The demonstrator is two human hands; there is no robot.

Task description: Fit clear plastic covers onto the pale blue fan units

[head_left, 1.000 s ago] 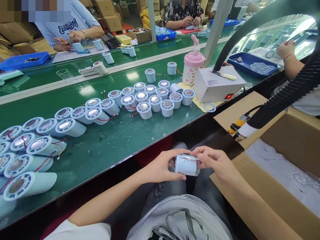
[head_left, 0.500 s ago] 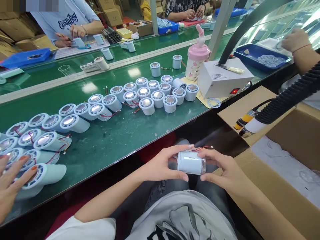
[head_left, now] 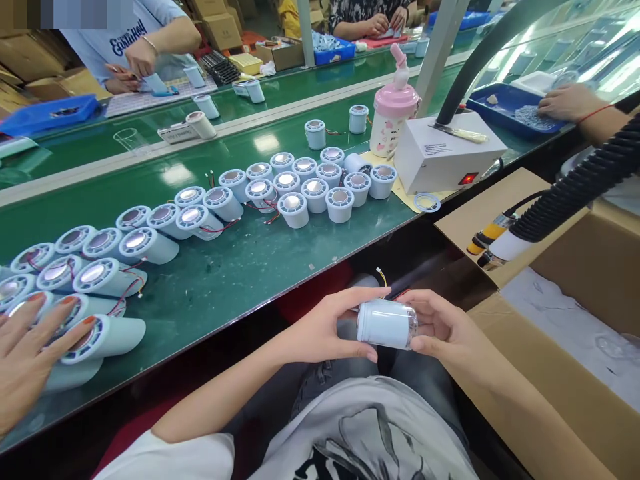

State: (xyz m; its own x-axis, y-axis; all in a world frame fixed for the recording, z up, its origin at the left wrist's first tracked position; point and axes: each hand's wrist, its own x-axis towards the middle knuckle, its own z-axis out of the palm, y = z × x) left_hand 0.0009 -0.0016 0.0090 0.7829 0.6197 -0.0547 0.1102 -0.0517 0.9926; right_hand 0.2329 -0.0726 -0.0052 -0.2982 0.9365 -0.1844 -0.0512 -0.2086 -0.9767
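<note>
Your left hand (head_left: 327,327) and right hand (head_left: 443,327) both grip the pale blue cylinder (head_left: 386,324), held on its side over your lap, just below the edge of the green surface (head_left: 240,273). The left fingers close round its flat end, the right palm cups the clear end. Compared with half a second ago the cylinder sits in much the same place, but its red and yellow wires (head_left: 384,280) now stick up behind it rather than trailing to the right. At far left a co-worker's hand (head_left: 27,357) has come further in and presses on the nearest lying cylinders (head_left: 100,337), which have shifted slightly right. The standing group of cylinders (head_left: 315,187) beside the white box (head_left: 447,157) and pink bottle (head_left: 394,110) is unchanged. The neighbour's hand (head_left: 567,100) at top right now rests in the blue tray (head_left: 500,107).
</note>
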